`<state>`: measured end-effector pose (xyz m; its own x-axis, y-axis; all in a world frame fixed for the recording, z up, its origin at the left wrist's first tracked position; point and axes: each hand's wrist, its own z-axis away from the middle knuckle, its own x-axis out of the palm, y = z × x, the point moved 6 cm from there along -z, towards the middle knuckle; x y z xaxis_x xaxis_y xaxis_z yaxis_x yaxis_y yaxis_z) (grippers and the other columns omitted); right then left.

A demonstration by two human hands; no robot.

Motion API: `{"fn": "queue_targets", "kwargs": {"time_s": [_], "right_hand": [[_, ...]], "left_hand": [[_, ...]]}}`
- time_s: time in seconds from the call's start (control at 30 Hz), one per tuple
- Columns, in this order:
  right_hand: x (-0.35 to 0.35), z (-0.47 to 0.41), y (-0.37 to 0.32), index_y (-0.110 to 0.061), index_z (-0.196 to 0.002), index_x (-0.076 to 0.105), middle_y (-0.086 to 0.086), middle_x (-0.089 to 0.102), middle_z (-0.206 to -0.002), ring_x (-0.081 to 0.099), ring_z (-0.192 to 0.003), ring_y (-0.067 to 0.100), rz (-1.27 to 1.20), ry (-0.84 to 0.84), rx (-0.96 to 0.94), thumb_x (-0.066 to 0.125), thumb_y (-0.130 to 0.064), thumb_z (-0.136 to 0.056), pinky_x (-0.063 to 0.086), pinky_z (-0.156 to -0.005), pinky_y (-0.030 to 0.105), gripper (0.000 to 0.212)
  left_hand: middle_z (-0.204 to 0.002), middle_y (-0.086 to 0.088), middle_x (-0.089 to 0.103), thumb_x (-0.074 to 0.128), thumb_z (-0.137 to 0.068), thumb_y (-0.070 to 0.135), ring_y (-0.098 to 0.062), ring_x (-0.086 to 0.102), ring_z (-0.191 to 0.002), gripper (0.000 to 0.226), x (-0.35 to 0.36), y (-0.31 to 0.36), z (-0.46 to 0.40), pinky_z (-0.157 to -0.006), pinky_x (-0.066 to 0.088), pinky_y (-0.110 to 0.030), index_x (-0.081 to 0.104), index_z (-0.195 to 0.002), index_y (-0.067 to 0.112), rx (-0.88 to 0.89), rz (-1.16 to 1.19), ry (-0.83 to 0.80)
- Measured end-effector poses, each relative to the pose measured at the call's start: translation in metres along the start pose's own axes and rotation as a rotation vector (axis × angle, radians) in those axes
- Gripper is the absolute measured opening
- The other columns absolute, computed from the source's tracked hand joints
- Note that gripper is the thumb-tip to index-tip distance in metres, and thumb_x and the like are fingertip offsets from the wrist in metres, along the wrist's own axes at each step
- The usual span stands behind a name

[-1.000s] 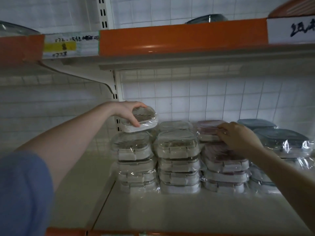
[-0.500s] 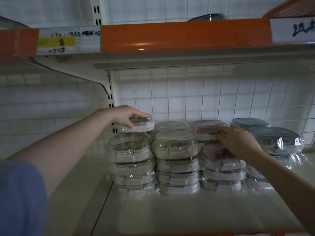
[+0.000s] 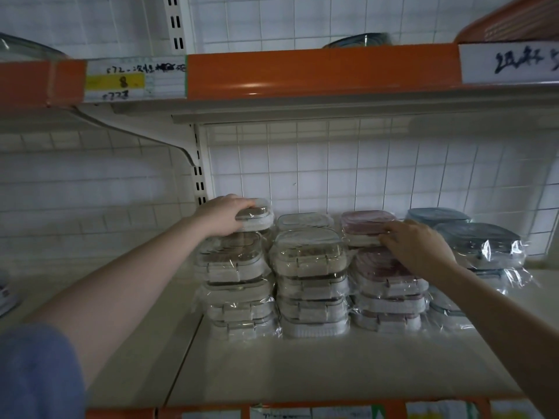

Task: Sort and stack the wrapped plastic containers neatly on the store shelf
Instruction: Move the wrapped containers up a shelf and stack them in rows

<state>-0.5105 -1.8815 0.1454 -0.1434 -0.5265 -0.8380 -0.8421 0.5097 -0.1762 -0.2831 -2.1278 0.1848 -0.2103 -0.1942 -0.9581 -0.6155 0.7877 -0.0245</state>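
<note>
Wrapped plastic containers stand in stacks on the cream shelf (image 3: 302, 367). My left hand (image 3: 222, 214) grips a grey-lidded container (image 3: 257, 219) at the top of the back left stack, behind the front left stack (image 3: 236, 285). A beige-lidded stack (image 3: 308, 276) stands in the middle. My right hand (image 3: 419, 247) rests with curled fingers on the pink-lidded containers, fingertips at the front edge of the back pink container (image 3: 364, 225), palm over the front pink stack (image 3: 390, 291). Blue-lidded containers (image 3: 481, 246) stand at the right.
An upper shelf with an orange edge strip (image 3: 317, 74) and handwritten labels hangs above. A white wire grid (image 3: 363, 173) backs the shelf. An upright slotted post (image 3: 199, 176) stands just left of the stacks. Bare shelf surface lies in front of and left of the stacks.
My left hand has lowered the grey-lidded container from a tilted hold down level onto the back left stack. My right hand has stayed on the pink containers.
</note>
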Motion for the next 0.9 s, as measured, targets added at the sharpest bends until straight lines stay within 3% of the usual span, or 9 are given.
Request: {"fn": "queue_targets", "kwargs": {"time_s": [0.17,0.37,0.67,0.8,0.9], "right_hand": [[-0.01,0.009,0.015,-0.016,-0.112,0.064,0.011,0.061,-0.111,0.057,-0.099,0.029,-0.022,0.049,0.032,0.047,-0.035,-0.095,0.045,-0.086,0.04,0.03],[-0.024,0.025,0.039,-0.013,-0.111,0.063,0.011,0.062,-0.114,0.056,-0.103,0.03,0.049,0.101,0.062,0.05,-0.036,-0.094,0.046,-0.089,0.042,0.031],[-0.049,0.073,0.095,-0.014,-0.12,0.06,0.015,0.056,-0.123,0.048,-0.114,0.034,0.024,0.134,0.128,0.052,-0.027,-0.092,0.039,-0.092,0.04,0.032],[-0.06,0.108,0.139,-0.013,-0.122,0.059,0.017,0.058,-0.119,0.05,-0.111,0.036,-0.021,0.186,0.078,0.058,-0.027,-0.09,0.041,-0.093,0.044,0.036],[-0.067,0.139,0.182,-0.01,-0.118,0.062,0.016,0.06,-0.113,0.053,-0.106,0.036,-0.077,0.229,0.054,0.063,-0.024,-0.087,0.042,-0.089,0.044,0.035]], "left_hand": [[-0.138,-0.004,0.046,0.051,-0.093,0.031,-0.024,0.044,-0.125,0.046,-0.008,0.013,0.017,-0.098,0.04,-0.036,0.043,-0.138,0.025,-0.116,-0.003,0.15],[-0.121,-0.007,0.059,0.051,-0.092,0.029,-0.027,0.056,-0.109,0.037,-0.029,0.055,0.046,-0.082,0.044,-0.035,0.055,-0.127,0.016,-0.159,0.04,0.437],[-0.123,-0.004,0.059,0.052,-0.093,0.032,-0.024,0.053,-0.112,0.04,-0.016,0.135,0.091,-0.081,0.044,-0.033,0.053,-0.129,0.015,-0.165,0.161,0.46],[-0.122,-0.008,0.06,0.054,-0.091,0.031,-0.029,0.053,-0.113,0.038,-0.003,0.196,0.121,-0.092,0.044,-0.039,0.056,-0.125,0.014,-0.198,0.143,0.503],[-0.107,-0.014,0.065,0.065,-0.083,0.023,-0.036,0.059,-0.098,0.032,0.016,0.254,0.142,-0.081,0.048,-0.042,0.064,-0.112,0.01,-0.207,0.173,0.54]]}}
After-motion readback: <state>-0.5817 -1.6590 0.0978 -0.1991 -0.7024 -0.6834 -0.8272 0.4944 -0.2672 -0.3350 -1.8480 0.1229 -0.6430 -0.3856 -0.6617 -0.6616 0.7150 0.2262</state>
